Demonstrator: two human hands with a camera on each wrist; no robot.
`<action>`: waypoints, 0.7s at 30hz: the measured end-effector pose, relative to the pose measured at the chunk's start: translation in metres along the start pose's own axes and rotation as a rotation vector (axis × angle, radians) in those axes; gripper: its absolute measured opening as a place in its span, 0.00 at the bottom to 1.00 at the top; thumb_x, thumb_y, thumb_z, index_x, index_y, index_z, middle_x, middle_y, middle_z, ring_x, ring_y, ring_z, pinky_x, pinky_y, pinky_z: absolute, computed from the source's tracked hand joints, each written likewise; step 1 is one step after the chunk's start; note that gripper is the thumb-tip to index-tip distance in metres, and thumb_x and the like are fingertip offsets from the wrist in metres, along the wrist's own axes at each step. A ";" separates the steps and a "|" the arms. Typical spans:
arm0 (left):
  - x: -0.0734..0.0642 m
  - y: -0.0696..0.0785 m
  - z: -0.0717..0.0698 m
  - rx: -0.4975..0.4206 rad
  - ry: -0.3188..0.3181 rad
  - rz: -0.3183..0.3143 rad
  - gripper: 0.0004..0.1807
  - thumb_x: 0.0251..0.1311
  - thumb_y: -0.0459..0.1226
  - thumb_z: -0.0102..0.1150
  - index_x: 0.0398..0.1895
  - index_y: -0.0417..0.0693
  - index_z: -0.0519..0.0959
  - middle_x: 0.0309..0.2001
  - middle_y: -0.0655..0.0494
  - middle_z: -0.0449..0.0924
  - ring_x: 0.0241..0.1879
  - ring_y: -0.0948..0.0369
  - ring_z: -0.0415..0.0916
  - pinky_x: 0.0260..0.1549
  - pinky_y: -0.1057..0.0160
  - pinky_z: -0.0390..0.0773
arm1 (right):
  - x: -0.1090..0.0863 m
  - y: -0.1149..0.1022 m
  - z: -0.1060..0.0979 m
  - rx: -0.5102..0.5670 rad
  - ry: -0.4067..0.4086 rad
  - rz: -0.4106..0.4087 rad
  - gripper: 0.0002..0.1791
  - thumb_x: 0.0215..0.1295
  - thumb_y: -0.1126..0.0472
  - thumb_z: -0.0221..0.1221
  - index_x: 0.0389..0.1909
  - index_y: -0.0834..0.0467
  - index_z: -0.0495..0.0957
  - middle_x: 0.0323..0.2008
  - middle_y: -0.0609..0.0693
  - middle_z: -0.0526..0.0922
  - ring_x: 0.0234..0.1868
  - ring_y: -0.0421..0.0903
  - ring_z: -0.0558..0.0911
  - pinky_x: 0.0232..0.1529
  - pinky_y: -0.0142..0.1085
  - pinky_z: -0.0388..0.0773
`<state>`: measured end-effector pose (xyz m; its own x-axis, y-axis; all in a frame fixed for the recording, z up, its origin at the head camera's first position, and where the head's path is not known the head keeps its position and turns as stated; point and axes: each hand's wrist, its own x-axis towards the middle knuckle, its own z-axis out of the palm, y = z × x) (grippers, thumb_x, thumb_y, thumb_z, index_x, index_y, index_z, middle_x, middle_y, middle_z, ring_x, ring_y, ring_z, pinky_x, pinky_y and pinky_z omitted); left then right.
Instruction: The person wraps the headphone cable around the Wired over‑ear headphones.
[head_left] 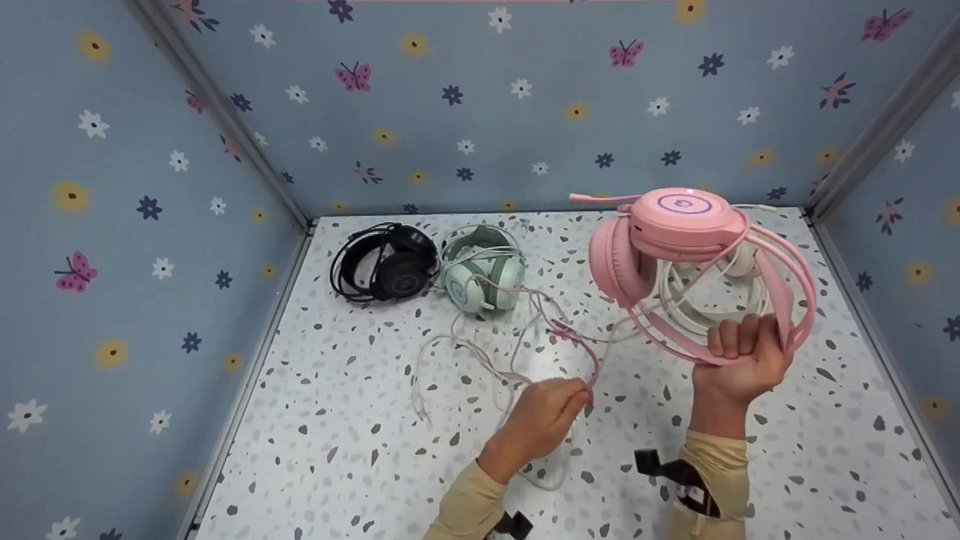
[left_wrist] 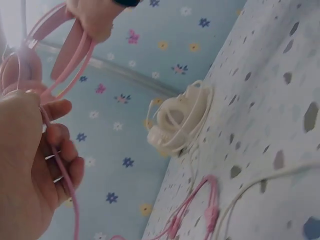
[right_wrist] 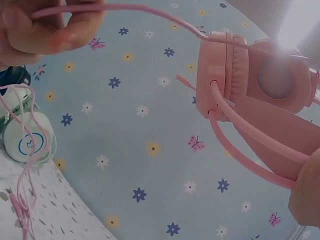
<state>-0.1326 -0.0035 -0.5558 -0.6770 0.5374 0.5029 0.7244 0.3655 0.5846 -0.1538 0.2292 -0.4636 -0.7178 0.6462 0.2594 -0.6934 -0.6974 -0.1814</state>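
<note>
My right hand (head_left: 746, 360) grips a pink headset (head_left: 682, 225) by its headband and holds it up above the table's right side. The ear cups are uppermost, and a thin microphone boom points left. Lower and to the left, my left hand (head_left: 541, 416) pinches the headset's pink cable (left_wrist: 65, 172); in the left wrist view its thumb and forefinger close on it while the other fingers curl loosely. More of that cable lies on the table, tangled among pale cords. Behind the raised headset is a white headset (left_wrist: 182, 117), partly hidden in the head view.
A black headset (head_left: 401, 274) lies at the back left, beside a mint-green headset (head_left: 506, 277). Pale cords (head_left: 450, 341) spread over the middle of the speckled table (head_left: 315, 420). Flower-patterned panels (head_left: 480, 97) stand at the back and both sides.
</note>
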 end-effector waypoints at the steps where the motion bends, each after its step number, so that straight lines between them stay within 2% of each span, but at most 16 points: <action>1: -0.002 0.002 0.005 -0.019 -0.001 0.021 0.16 0.76 0.41 0.43 0.31 0.48 0.77 0.22 0.62 0.71 0.23 0.68 0.69 0.27 0.73 0.70 | 0.001 0.000 0.000 0.038 0.012 0.028 0.21 0.75 0.71 0.33 0.18 0.58 0.47 0.13 0.47 0.47 0.09 0.39 0.48 0.10 0.30 0.46; 4: -0.006 -0.001 0.015 -0.056 -0.011 0.020 0.15 0.75 0.38 0.44 0.27 0.48 0.75 0.21 0.62 0.70 0.20 0.69 0.66 0.24 0.74 0.68 | 0.004 -0.001 0.000 0.176 0.033 0.185 0.20 0.75 0.68 0.35 0.18 0.58 0.50 0.12 0.46 0.48 0.09 0.40 0.49 0.11 0.31 0.47; 8: -0.008 -0.017 0.011 -0.149 -0.022 -0.072 0.15 0.74 0.34 0.46 0.24 0.49 0.71 0.19 0.62 0.68 0.19 0.71 0.62 0.21 0.74 0.66 | 0.008 -0.003 -0.003 0.325 0.030 0.429 0.18 0.74 0.64 0.37 0.21 0.61 0.59 0.13 0.47 0.50 0.10 0.40 0.50 0.11 0.32 0.50; 11: -0.007 -0.032 -0.002 -0.230 0.005 -0.137 0.16 0.74 0.34 0.46 0.23 0.49 0.68 0.18 0.61 0.64 0.18 0.70 0.58 0.20 0.71 0.63 | 0.009 -0.005 -0.006 0.318 -0.011 0.540 0.17 0.75 0.62 0.37 0.25 0.63 0.63 0.15 0.47 0.50 0.11 0.41 0.51 0.12 0.33 0.53; 16: -0.009 -0.049 -0.024 -0.316 0.056 -0.158 0.16 0.74 0.35 0.46 0.23 0.47 0.68 0.18 0.60 0.60 0.16 0.65 0.53 0.20 0.66 0.59 | 0.012 -0.006 -0.010 0.301 -0.051 0.672 0.16 0.75 0.61 0.37 0.27 0.63 0.62 0.16 0.46 0.50 0.12 0.41 0.51 0.14 0.33 0.54; 18: -0.011 -0.053 -0.028 -0.363 0.044 -0.170 0.16 0.74 0.36 0.46 0.23 0.47 0.68 0.18 0.59 0.61 0.16 0.64 0.53 0.20 0.66 0.59 | 0.012 -0.004 -0.013 0.313 -0.073 0.723 0.17 0.76 0.60 0.35 0.27 0.62 0.62 0.17 0.46 0.50 0.12 0.41 0.51 0.15 0.32 0.53; 21: -0.017 -0.058 -0.028 -0.421 -0.009 -0.204 0.17 0.74 0.36 0.46 0.22 0.48 0.67 0.18 0.58 0.60 0.16 0.64 0.52 0.20 0.66 0.58 | 0.008 0.000 -0.018 0.350 -0.114 0.810 0.18 0.76 0.58 0.32 0.28 0.63 0.62 0.17 0.45 0.50 0.13 0.41 0.51 0.16 0.32 0.52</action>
<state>-0.1674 -0.0550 -0.5804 -0.7977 0.4935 0.3467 0.4594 0.1247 0.8794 -0.1604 0.2399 -0.4786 -0.9557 -0.1083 0.2737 0.0969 -0.9938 -0.0551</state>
